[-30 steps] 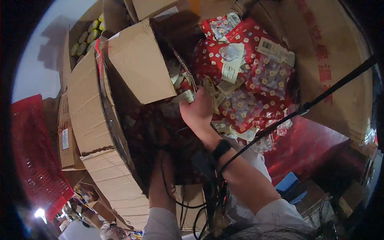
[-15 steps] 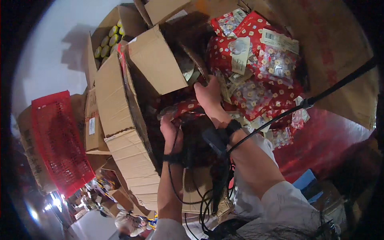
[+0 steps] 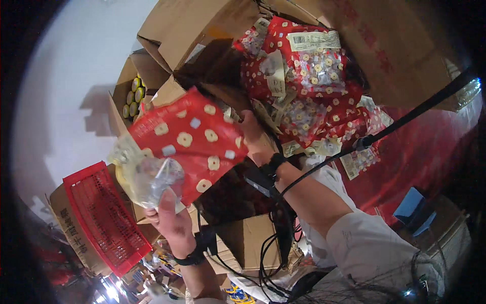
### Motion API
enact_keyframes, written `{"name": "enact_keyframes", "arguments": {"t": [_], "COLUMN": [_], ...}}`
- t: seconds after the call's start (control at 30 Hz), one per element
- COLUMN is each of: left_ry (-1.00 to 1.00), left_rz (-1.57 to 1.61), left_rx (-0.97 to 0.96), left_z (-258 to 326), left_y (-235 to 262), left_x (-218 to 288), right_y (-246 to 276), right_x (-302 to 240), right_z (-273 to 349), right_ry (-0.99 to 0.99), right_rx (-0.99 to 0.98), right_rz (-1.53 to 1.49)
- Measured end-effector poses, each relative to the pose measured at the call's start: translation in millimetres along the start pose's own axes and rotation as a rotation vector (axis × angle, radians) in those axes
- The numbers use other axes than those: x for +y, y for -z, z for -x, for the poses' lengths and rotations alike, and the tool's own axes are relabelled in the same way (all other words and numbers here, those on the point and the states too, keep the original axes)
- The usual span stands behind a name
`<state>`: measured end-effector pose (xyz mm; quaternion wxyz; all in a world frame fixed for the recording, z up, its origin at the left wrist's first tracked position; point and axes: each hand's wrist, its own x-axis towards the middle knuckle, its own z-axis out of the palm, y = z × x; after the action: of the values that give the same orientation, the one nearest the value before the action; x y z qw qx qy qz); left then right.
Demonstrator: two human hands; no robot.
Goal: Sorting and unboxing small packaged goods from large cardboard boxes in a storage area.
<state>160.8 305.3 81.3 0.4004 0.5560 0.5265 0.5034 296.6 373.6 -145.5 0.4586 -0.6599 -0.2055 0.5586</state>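
- Head view, hands: 2 bare hands, each with 1 black band at the wrist.
- Left hand: its fingers pinch the clear lower-left corner of 1 red bag patterned with cream flowers and pale squares; the bag hangs tilted, left of centre, in front of an open box.
- Right hand: near a cardboard edge between that box and the pile; its fingers are partly hidden, so I cannot tell whether they grasp anything.
- Piled bags: at least 4 similar red ones, upper right, overlapping too much for an exact count; several bear cream labels.
- Yellow-rimmed cylinders: at least 5, in 1 carton at upper left.
- 1 red perforated basket, lower left, against cardboard.
- 1 blue folded piece, right.
- In the way: 1 black strap crosses diagonally over the right side; black cables hang between the forearms; the held bag covers part of the open box.
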Motion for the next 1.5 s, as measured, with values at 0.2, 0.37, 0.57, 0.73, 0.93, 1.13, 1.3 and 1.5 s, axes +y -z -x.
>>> {"name": "enact_keyframes", "arguments": {"t": [0.2,0.37,0.57,0.73,0.93,1.13,1.3,1.5], "left_ry": [0.035,0.053,0.705,0.487,0.661,0.236,-0.083,0.457], "left_rz": [0.031,-0.046,0.089,-0.968,-0.296,-1.288,-1.419,-0.325], "left_rx": [-0.335,-0.516,0.077,-0.249,0.197,0.327,-0.060,0.183], "left_z": [-46,-85,-63,-12,1,5,-6,-32], "left_y": [-47,-49,32,80,92,68,72,83], "left_x": [28,-16,-152,-302,-351,-308,-295,-335], "right_y": [26,-5,-29,-28,-22,-29,-31,-28], "right_x": [-21,-23,-2,-5,-8,-7,-7,-9], "right_z": [30,-2,-10,-4,-7,-7,-5,-3], "right_ry": [0.072,-0.063,0.006,0.034,0.011,0.043,0.047,0.082], "right_rx": [-0.189,0.056,0.175,0.215,0.132,0.218,0.216,0.219], "right_rz": [-0.206,0.012,0.212,0.266,0.269,0.321,0.301,0.282]}}
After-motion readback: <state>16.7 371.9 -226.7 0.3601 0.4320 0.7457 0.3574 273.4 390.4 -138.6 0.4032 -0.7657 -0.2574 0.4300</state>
